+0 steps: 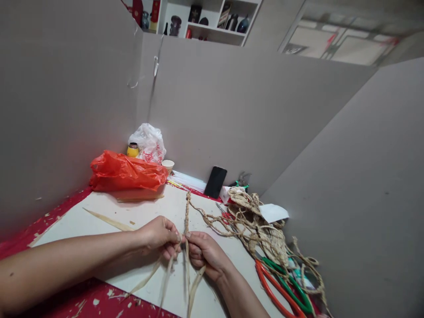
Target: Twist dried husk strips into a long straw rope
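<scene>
1. The braid (187, 217) extends just beyond the fingers (194, 237), over a white sheet (172, 204); loose strands (196, 285) trail below them.
2. It is slim, tan and plaited; the strands are flat and pale.
3. Left hand (158, 235) and right hand (208, 251) nearly meet, pinching strands, forearms angled inward.

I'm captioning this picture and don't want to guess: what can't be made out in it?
All in the head view:
Red plastic bag: contents hidden by its crumpled plastic.
Pale strands: some lower ends cut off by the bottom edge.
Right hand: palm hidden by the hand itself.
White shelf: upper part cut off by the top edge.
Pale panels, upper right: markings blurred.
</scene>
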Motion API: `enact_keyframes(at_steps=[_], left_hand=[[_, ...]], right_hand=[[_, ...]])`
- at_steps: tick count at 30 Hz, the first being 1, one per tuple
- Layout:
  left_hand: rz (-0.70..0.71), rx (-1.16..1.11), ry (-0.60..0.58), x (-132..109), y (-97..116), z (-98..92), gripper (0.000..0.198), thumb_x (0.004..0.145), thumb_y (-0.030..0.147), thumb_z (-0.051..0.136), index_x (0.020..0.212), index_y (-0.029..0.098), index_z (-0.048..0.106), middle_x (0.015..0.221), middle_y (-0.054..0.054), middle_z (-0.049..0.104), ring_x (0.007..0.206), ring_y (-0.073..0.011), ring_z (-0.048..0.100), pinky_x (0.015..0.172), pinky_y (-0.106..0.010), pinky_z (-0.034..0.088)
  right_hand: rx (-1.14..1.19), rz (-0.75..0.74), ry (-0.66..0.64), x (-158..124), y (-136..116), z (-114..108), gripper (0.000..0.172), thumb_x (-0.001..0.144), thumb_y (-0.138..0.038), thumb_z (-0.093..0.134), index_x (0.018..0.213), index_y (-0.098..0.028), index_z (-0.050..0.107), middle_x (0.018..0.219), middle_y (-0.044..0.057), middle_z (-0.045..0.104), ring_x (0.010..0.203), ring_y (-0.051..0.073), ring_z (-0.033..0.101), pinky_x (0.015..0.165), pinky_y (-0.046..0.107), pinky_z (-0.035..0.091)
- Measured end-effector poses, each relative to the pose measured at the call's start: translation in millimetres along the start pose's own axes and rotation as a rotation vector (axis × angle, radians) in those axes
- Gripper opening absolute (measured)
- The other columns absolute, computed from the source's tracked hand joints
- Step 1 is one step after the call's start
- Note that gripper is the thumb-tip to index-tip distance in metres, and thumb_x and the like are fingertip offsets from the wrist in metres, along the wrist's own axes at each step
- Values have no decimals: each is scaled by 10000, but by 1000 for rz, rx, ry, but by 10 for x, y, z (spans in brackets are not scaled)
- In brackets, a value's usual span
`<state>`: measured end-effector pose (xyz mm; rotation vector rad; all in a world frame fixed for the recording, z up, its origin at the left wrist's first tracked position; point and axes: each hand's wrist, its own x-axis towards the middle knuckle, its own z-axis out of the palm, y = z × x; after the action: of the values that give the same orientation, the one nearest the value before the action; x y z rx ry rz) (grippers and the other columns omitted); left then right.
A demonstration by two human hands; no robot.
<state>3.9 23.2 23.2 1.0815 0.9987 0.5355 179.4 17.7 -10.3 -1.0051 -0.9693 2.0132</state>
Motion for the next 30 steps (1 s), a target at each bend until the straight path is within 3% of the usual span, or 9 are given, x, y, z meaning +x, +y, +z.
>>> enact_keyframes(at_steps=[5,11,16,20,24,28,30], left_hand=[[50,13,74,152,-113,60,270,593,302,674,694,146,478,532,-26,621,415,-113,558,383,-196,418],[38,9,133,195,-151,120,154,663,189,575,727,163,437,493,-8,597,397,-115,548,366,-178,390],[53,110,181,196,-167,155,92,682,176,556,672,154,468,426,23,538,363,-100,501,379,-193,394],[110,146,154,156,-153,174,104,709,223,534,650,142,507,407,34,500,362,-94,473,400,-207,392],[94,127,74,130,-58,116,132,706,257,522,687,129,546,524,2,567,424,-101,514,441,-222,397],[301,198,166,204,7,39,145,654,197,564,783,131,572,581,34,549,512,-72,484,522,-198,374],[216,131,62,258,0,37,180,667,224,548,830,147,547,612,33,555,527,-78,487,527,-204,367]], right_hand=[[-32,-29,41,-11,9,28,366,693,-372,700,579,-162,423,388,-118,305,325,-1,130,347,178,48],[-82,-42,94,-21,18,52,390,680,-399,697,552,-169,409,374,-118,309,313,1,144,341,188,52],[-162,-86,187,0,73,70,405,667,-448,696,542,-167,432,369,-105,344,295,9,191,324,194,101],[-190,-116,255,-4,80,100,407,654,-460,698,537,-170,438,370,-98,349,294,18,216,326,198,114],[-122,-78,176,-34,28,96,381,685,-428,685,552,-157,452,381,-108,307,315,8,166,345,192,75],[-11,-31,42,-60,-42,49,316,703,-375,693,644,-150,480,430,-127,260,354,3,100,357,178,33],[-13,-21,9,-69,-67,27,317,715,-386,686,658,-148,483,435,-126,258,359,5,93,353,180,29]])
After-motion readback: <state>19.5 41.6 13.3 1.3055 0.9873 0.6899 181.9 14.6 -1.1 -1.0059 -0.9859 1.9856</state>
